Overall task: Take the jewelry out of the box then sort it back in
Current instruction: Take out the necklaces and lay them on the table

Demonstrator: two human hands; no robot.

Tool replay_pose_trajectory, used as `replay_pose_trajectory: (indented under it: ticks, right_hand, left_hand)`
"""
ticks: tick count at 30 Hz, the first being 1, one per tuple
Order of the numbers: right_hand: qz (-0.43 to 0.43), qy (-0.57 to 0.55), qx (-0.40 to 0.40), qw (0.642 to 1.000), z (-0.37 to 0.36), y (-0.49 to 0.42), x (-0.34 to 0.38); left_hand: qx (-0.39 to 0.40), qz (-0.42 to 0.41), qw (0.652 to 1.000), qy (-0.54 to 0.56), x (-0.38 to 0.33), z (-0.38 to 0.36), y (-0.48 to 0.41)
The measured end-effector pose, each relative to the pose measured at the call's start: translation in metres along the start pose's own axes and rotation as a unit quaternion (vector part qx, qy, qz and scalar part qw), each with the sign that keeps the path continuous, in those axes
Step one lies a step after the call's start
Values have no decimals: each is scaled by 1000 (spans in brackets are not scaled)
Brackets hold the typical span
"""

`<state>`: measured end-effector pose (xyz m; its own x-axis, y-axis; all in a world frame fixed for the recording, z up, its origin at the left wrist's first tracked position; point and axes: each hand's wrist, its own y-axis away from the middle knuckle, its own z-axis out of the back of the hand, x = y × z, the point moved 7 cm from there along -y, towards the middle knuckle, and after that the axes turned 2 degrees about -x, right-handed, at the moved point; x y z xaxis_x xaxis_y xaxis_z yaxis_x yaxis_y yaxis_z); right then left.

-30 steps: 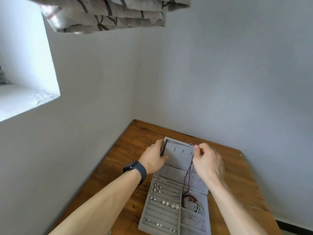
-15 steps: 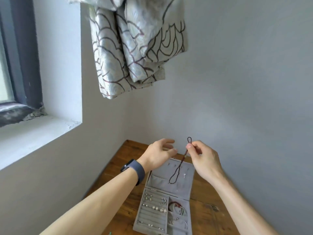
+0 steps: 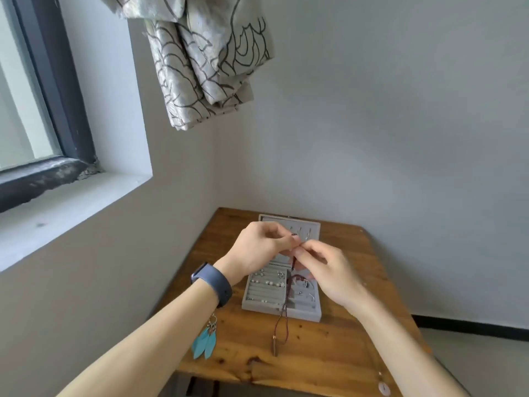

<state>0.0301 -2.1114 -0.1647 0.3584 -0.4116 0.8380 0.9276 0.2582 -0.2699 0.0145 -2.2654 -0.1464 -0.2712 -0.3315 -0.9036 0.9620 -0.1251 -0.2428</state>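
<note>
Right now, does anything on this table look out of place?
Turquoise feather earrings lie outside the grey box near the table's left edge, and a small pale round piece sits at its front right edge, where it might slip off. The dark cord pinched by the left hand and right hand trails past the box's front.

Two arms show, both bare along their whole visible length: the left forearm [image 3: 148,339] and the right forearm [image 3: 398,342]. The left hand [image 3: 257,250] and the right hand [image 3: 329,272] are bare too, and the right one is slightly blurred. The left wrist wears a wide fitness band [image 3: 214,283]. It is dark slate blue, smooth and matte, with rounded edges and a darker, thicker body on the side towards the window.
</note>
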Motion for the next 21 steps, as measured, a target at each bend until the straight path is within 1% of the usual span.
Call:
replay_pose_trajectory:
  ticks: [2,4,6,8,10,15,17,19,21]
  right_hand:
    - [-35,-83,-14,996,-9,25,-17]
    - [-66,-135,-50,987,-15,48,-35]
    - [-87,-146,-66,983,-25,67,-52]
    - [-107,-139,-60,983,-36,83,-67]
    - [-136,-129,-61,980,-44,95,-85]
    - [-217,-145,-72,963,-54,122,-133]
    - [-249,-206,-74,943,-60,133,-147]
    - [-284,-301,-74,907,-69,143,-156]
    - [-311,-366,-80,874,-77,152,-163]
  left_hand:
    - [19,6,1000,-4,7,-7,16]
    - [43,10,999,-4,14,-15,31]
    - [82,12,997,0,18,-26,43]
    - [109,24,993,33,20,-33,51]
    - [108,35,990,78,22,-33,54]
    - [60,66,986,143,32,-20,48]
    - [38,85,982,167,41,-13,44]
    - [21,106,978,180,52,-7,41]
    - [10,131,975,181,64,-2,40]
